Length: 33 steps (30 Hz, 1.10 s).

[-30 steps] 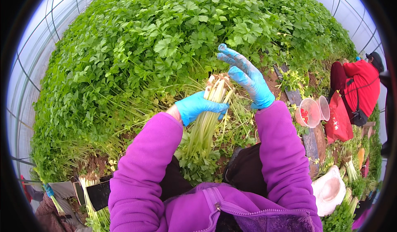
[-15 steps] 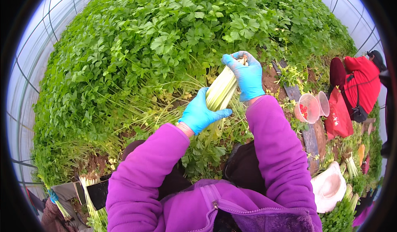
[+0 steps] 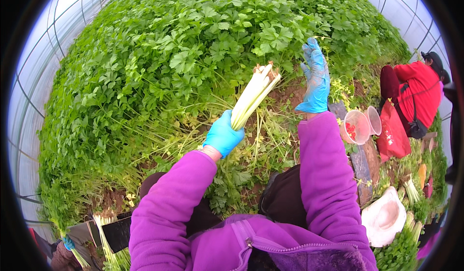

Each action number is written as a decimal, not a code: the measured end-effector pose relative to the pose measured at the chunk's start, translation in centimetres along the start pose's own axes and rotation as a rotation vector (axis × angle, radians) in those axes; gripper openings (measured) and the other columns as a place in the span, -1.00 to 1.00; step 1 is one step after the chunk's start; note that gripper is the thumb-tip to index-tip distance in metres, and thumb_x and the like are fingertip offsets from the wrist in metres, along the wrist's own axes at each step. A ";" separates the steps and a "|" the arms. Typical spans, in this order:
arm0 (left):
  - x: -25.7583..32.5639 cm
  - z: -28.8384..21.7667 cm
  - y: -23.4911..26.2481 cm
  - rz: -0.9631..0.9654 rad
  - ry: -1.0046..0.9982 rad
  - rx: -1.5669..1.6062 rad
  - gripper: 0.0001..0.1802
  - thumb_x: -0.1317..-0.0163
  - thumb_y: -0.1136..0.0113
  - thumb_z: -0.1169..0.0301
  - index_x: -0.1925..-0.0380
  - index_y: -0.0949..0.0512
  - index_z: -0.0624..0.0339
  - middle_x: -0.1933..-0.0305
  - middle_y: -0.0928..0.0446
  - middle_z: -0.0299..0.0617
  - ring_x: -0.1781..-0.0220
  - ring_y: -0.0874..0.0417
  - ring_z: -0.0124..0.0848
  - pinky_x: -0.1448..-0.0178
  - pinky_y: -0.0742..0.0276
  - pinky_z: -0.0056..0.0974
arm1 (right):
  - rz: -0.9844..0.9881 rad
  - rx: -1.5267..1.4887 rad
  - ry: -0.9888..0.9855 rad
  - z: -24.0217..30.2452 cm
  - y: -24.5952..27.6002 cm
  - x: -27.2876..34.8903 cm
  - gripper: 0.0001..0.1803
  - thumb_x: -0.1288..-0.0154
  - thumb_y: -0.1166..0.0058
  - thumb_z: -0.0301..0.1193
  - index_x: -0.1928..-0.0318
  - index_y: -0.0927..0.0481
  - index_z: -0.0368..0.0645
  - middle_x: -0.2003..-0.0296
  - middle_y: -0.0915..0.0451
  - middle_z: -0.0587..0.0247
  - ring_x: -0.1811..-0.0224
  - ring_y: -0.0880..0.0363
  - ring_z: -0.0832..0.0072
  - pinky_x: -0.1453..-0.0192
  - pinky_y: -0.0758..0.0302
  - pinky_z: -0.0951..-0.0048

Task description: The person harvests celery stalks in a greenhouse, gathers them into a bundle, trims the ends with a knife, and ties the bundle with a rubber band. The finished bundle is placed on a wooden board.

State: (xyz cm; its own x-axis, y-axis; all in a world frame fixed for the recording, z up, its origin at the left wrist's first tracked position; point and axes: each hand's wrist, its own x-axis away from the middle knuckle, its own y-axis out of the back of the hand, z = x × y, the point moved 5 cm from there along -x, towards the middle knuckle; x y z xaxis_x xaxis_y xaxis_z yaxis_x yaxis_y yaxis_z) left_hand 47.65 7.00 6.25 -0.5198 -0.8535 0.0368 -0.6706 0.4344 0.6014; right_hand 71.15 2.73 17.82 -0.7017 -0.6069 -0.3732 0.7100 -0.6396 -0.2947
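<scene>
Since the earlier frame, the right hand (image 3: 314, 77) has let go of the celery bunch (image 3: 253, 96) and lifted away to its right; it now hangs in the air with its blue-gloved fingers spread and nothing in them. That bunch of pale green stalks stands tilted, its cut root end pointing up and to the right, and its lower part sits inside the left hand (image 3: 223, 135), whose blue glove is closed around the stalks. Both arms wear purple sleeves (image 3: 169, 198) that come up from the lower edge. Behind the bunch and the 2 hands spreads a dense bed of leafy green plants (image 3: 193, 53), with bare soil (image 3: 290, 94) and loose stalks along its near edge. To the right, near the right sleeve, lie 2 clear plastic cups (image 3: 360, 125) and a red bag (image 3: 392, 135), and beyond them crouches another person in a red jacket (image 3: 419, 89). A white hat (image 3: 384, 218) rests lower right, well apart from the bunch. More cut stalks (image 3: 107, 242) lie at the lower left.
</scene>
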 end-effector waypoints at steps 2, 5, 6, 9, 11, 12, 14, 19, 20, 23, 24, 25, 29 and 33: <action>0.0 -0.1 -0.3 0.027 0.010 -0.033 -0.45 -0.02 -0.30 0.32 -0.02 -0.39 0.28 0.16 -0.57 0.10 0.16 -0.65 -0.10 0.05 -0.55 -0.15 | 0.097 0.036 0.182 0.4 -1.0 0.7 -0.44 -0.41 0.04 -0.11 -0.29 -0.37 -0.16 -0.23 -0.42 0.23 -0.29 -0.33 0.42 -0.39 -0.16 0.34; 0.2 -0.3 -0.5 0.057 0.004 -0.055 -0.44 -0.01 -0.31 0.32 -0.02 -0.37 0.28 0.20 -0.58 0.11 0.18 -0.66 -0.09 0.07 -0.55 -0.15 | 0.614 0.197 -0.043 -2.6 -4.1 2.8 -0.53 -0.40 -0.04 -0.27 -0.23 -0.44 -0.21 -0.15 -0.50 0.32 -0.17 -0.42 0.55 -0.33 -0.25 0.50; 0.3 -0.2 -0.6 0.084 0.045 -0.081 -0.44 -0.01 -0.31 0.33 -0.02 -0.37 0.28 0.21 -0.58 0.11 0.19 -0.66 -0.08 0.08 -0.56 -0.14 | 0.608 0.103 -0.127 -3.1 -3.9 3.0 -0.54 -0.39 -0.05 -0.29 -0.22 -0.44 -0.21 -0.15 -0.50 0.32 -0.17 -0.42 0.56 -0.32 -0.26 0.51; 0.1 -0.4 -0.2 0.047 0.025 -0.104 -0.43 -0.01 -0.31 0.33 -0.02 -0.37 0.28 0.21 -0.58 0.10 0.19 -0.66 -0.09 0.09 -0.56 -0.14 | 0.459 -0.051 -0.216 -3.7 -2.6 2.6 -0.58 -0.36 -0.09 -0.36 -0.19 -0.48 -0.21 -0.12 -0.53 0.31 -0.11 -0.46 0.58 -0.24 -0.35 0.50; 0.0 -0.2 -0.4 0.075 0.061 -0.116 -0.43 0.00 -0.31 0.34 -0.03 -0.37 0.27 0.21 -0.58 0.09 0.19 -0.66 -0.09 0.09 -0.56 -0.14 | 0.478 0.030 -0.179 -3.7 -2.5 2.8 -0.65 -0.35 -0.11 -0.36 -0.10 -0.56 -0.17 -0.09 -0.54 0.29 -0.07 -0.48 0.57 -0.19 -0.39 0.49; -0.1 -0.2 -0.4 0.084 0.068 -0.121 -0.42 0.00 -0.31 0.34 -0.03 -0.37 0.27 0.21 -0.58 0.09 0.18 -0.66 -0.09 0.09 -0.56 -0.14 | 0.529 0.103 -0.149 -3.6 -2.7 3.0 -0.69 -0.35 -0.11 -0.35 -0.06 -0.60 -0.14 -0.07 -0.55 0.27 -0.06 -0.50 0.56 -0.18 -0.41 0.48; -0.2 -0.1 -0.6 0.092 0.072 -0.098 -0.42 0.00 -0.33 0.33 -0.03 -0.38 0.27 0.20 -0.58 0.09 0.19 -0.66 -0.11 0.10 -0.56 -0.15 | 0.573 0.337 -0.041 -3.7 -3.3 3.7 -0.79 -0.34 -0.12 -0.33 0.10 -0.70 -0.08 0.00 -0.58 0.22 -0.02 -0.52 0.55 -0.13 -0.45 0.46; -0.2 0.2 -0.6 0.060 0.053 -0.011 -0.44 0.00 -0.35 0.29 0.00 -0.43 0.28 0.20 -0.59 0.04 0.21 -0.65 -0.21 0.10 -0.56 -0.20 | 0.493 -0.071 -0.194 -4.4 -3.6 4.0 -0.88 -0.32 -0.12 -0.42 0.20 -0.69 -0.10 0.13 -0.64 0.27 0.04 -0.56 0.54 -0.11 -0.46 0.49; -0.2 0.3 -0.6 0.065 0.064 0.016 -0.46 -0.01 -0.36 0.29 0.01 -0.44 0.28 0.20 -0.59 0.02 0.21 -0.65 -0.24 0.09 -0.56 -0.21 | 0.492 -0.001 -0.209 -4.7 -3.5 4.0 -0.88 -0.32 -0.11 -0.43 0.19 -0.68 -0.11 0.14 -0.64 0.28 0.05 -0.56 0.55 -0.10 -0.46 0.49; -0.2 0.5 -0.8 0.088 0.090 0.054 -0.49 -0.03 -0.35 0.29 0.04 -0.46 0.28 0.20 -0.60 -0.03 0.22 -0.63 -0.31 0.09 -0.55 -0.24 | 0.565 0.207 -0.039 -4.2 -3.6 4.0 -0.84 -0.33 -0.10 -0.44 0.11 -0.64 -0.14 0.14 -0.64 0.30 0.06 -0.55 0.56 -0.11 -0.45 0.50; -0.2 0.6 -1.0 0.103 0.103 0.059 -0.50 -0.03 -0.34 0.30 0.04 -0.47 0.28 0.20 -0.60 -0.05 0.22 -0.63 -0.33 0.08 -0.54 -0.25 | 0.632 0.320 0.094 -3.8 -3.9 4.2 -0.80 -0.33 -0.10 -0.43 0.07 -0.62 -0.14 0.12 -0.64 0.30 0.06 -0.55 0.56 -0.12 -0.44 0.50; -0.2 0.6 -1.0 0.108 0.108 0.065 -0.51 -0.04 -0.34 0.30 0.04 -0.47 0.28 0.21 -0.60 -0.05 0.22 -0.62 -0.33 0.09 -0.54 -0.25 | 0.660 0.472 0.161 -3.8 -4.0 4.3 -0.76 -0.33 -0.11 -0.43 0.02 -0.61 -0.15 0.10 -0.63 0.30 0.05 -0.54 0.57 -0.14 -0.43 0.51; -0.5 0.7 -1.2 0.118 0.107 0.097 -0.52 -0.05 -0.32 0.30 0.04 -0.47 0.27 0.22 -0.59 -0.07 0.24 -0.61 -0.35 0.10 -0.53 -0.25 | 0.622 0.050 -0.152 -4.1 -3.2 3.8 -0.49 -0.26 -0.21 -0.35 -0.21 -0.47 -0.13 0.00 -0.56 0.32 -0.11 -0.44 0.54 -0.25 -0.33 0.47; -0.8 1.1 -0.8 0.085 0.134 0.098 -0.54 -0.06 -0.31 0.30 0.06 -0.48 0.25 0.22 -0.59 -0.08 0.25 -0.61 -0.36 0.10 -0.53 -0.25 | 0.270 -0.112 -0.327 -4.1 -0.6 1.7 -0.17 -0.14 -0.33 -0.17 -0.37 -0.24 -0.04 -0.23 -0.34 0.21 -0.30 -0.26 0.40 -0.36 -0.21 0.34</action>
State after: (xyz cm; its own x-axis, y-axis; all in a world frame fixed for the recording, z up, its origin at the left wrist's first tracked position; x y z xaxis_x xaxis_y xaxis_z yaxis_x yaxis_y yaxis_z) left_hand 48.04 7.69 4.83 -0.5062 -0.8403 0.1940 -0.6788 0.5270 0.5114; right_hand 69.78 4.08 13.73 -0.4594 -0.8743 -0.1568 0.8598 -0.3934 -0.3255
